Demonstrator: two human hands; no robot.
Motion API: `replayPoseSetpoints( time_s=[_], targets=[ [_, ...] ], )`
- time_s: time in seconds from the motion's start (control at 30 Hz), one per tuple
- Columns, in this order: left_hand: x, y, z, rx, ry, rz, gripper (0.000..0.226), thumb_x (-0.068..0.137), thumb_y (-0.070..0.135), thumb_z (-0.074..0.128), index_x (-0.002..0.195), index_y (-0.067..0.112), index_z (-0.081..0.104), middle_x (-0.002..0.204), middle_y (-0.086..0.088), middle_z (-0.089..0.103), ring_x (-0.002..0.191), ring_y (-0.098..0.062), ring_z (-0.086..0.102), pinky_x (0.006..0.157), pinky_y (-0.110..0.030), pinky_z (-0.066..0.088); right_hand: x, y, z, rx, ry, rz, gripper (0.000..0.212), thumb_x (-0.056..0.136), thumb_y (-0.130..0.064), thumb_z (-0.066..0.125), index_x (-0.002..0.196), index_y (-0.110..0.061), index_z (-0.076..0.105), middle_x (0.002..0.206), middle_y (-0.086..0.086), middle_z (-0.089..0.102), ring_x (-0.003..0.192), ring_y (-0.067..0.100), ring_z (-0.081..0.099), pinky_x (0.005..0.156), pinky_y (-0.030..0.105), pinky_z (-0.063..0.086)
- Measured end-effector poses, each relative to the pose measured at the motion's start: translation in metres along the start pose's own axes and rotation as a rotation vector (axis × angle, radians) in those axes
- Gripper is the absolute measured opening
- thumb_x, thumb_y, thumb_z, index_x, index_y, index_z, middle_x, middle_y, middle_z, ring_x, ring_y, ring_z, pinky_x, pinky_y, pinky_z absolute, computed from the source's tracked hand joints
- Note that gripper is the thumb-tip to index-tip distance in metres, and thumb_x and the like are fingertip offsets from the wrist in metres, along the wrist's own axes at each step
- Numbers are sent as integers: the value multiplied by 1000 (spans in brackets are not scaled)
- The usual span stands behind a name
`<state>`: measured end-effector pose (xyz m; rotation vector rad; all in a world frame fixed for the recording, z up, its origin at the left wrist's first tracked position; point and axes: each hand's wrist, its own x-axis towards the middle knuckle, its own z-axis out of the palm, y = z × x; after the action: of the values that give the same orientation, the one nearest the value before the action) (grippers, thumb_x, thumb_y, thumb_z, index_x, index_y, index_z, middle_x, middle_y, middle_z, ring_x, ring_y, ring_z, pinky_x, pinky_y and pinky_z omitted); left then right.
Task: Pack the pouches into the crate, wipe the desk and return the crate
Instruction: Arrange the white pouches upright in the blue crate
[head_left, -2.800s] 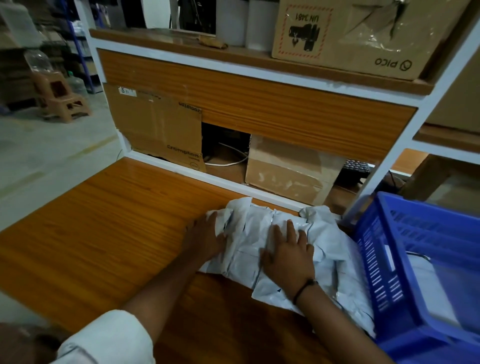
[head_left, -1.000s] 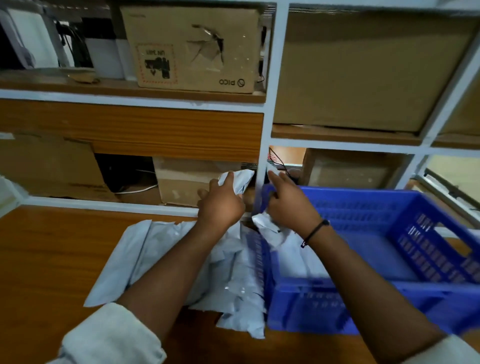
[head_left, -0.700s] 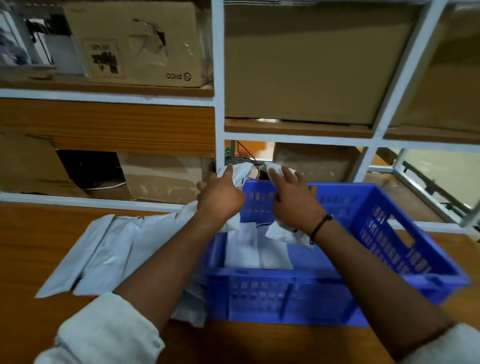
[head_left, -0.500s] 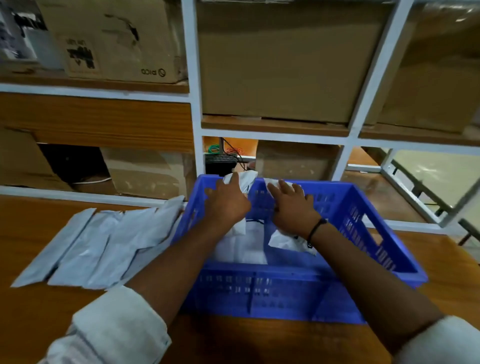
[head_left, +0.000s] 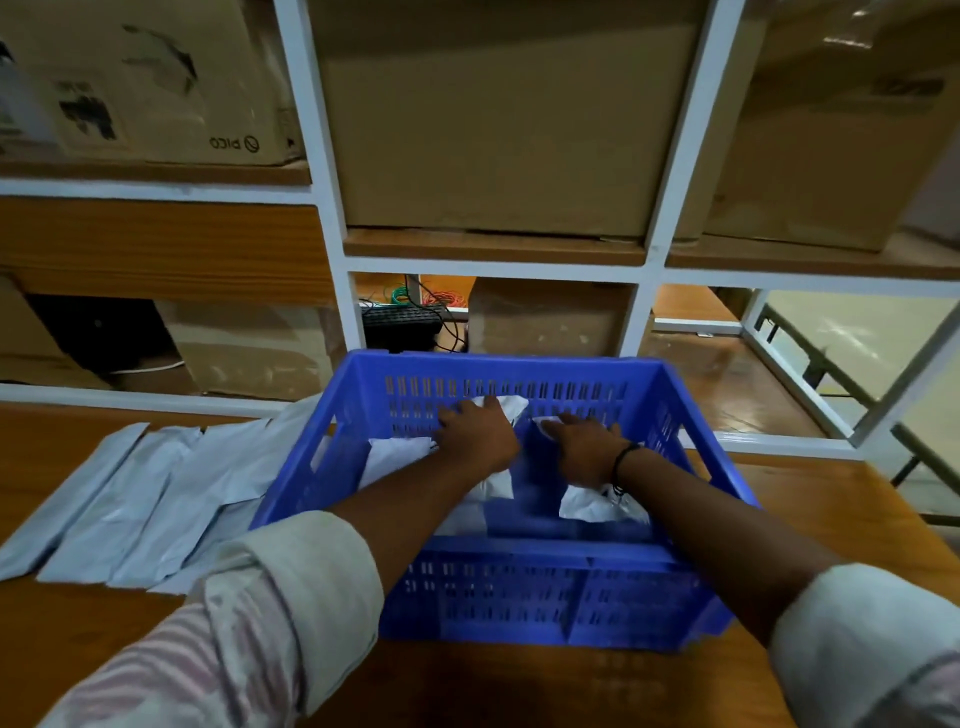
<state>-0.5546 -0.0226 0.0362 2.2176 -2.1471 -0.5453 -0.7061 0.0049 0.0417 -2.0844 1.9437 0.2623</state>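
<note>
A blue slatted plastic crate (head_left: 540, 592) stands on the wooden desk (head_left: 78, 644) in front of me. Both my arms reach down into it. My left hand (head_left: 480, 431) presses on white pouches (head_left: 400, 454) lying in the crate's left half, its fingers closed over one pouch's far end. My right hand (head_left: 584, 444) lies on another white pouch (head_left: 597, 506) in the right half, gripping it near the far wall. Several more white pouches (head_left: 140, 499) lie fanned out on the desk left of the crate.
A white-framed shelf rack (head_left: 322, 218) rises right behind the desk, holding big cardboard boxes (head_left: 493, 119). A black device with coloured wires (head_left: 402, 317) sits in the low bay behind the crate. The desk's right edge drops to the floor.
Both hands carried a bundle of pouches from the desk rightwards over the crate rim and lowered it inside. My view swung right with them, so the crate now sits in the middle.
</note>
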Motion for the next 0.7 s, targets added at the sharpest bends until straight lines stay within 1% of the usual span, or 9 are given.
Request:
replayPoseSetpoints(
  time_s=[0.1,0.17,0.23,0.3,0.37,0.43,0.53,0.6,0.7],
  targets=[
    [8,6,18,11,-83,-44,80,91,35,64,157,23,21,157,-17,25,141,-48,24,110,-57,34,11,6,4,-2,-58,-16,55,91,-26,46,145,-28,39,146,9,43,132,41,42,109,62,28],
    [15,7,26,21,-128,-72,84,91,36,65,158,21,18,159,-18,23,144,-47,23,113,-56,31,16,6,6,-42,-60,-46,54,92,-26,45,146,-27,40,144,7,44,131,40,44,108,59,30],
    [23,7,30,35,-174,-40,82,90,49,61,157,20,25,158,-19,28,143,-43,31,115,-54,33,21,4,10,-81,-56,-71,52,94,-30,46,146,-27,40,143,6,45,131,39,43,106,58,29],
    [30,3,28,46,-251,93,71,90,57,52,150,20,42,152,-16,43,135,-40,46,110,-53,41,27,6,16,-49,-75,-89,47,95,-44,47,139,-27,46,141,8,50,126,36,49,106,53,36],
    [35,-6,23,82,-250,192,63,95,51,55,146,15,48,150,-16,48,130,-38,51,106,-49,46,31,9,21,-17,-169,-111,65,89,-64,53,141,-25,44,146,9,49,127,31,51,106,45,42],
    [43,-21,19,197,-238,239,86,91,57,61,158,17,25,164,-16,24,145,-38,33,114,-49,36,35,13,25,-74,-312,-145,92,83,-69,62,155,-24,24,160,10,30,142,29,37,114,42,34],
    [43,-39,14,423,-342,400,112,83,70,64,162,28,-4,168,-9,-13,154,-40,1,123,-56,15,34,18,25,-206,-405,-143,117,79,-56,76,160,-23,-1,167,10,4,151,30,18,119,40,27],
    [42,-44,19,504,-409,495,118,78,75,65,160,34,-10,166,-4,-22,154,-39,-8,123,-58,9,39,22,29,-275,-437,-119,128,73,-57,80,160,-17,-5,167,12,0,151,30,19,117,38,31],
    [40,-45,31,562,-414,538,124,75,79,64,159,32,-14,164,-6,-27,153,-38,-12,122,-58,6,43,21,38,-318,-422,-104,134,67,-54,86,158,-9,-1,162,19,11,147,33,26,113,38,35]
  ],
)
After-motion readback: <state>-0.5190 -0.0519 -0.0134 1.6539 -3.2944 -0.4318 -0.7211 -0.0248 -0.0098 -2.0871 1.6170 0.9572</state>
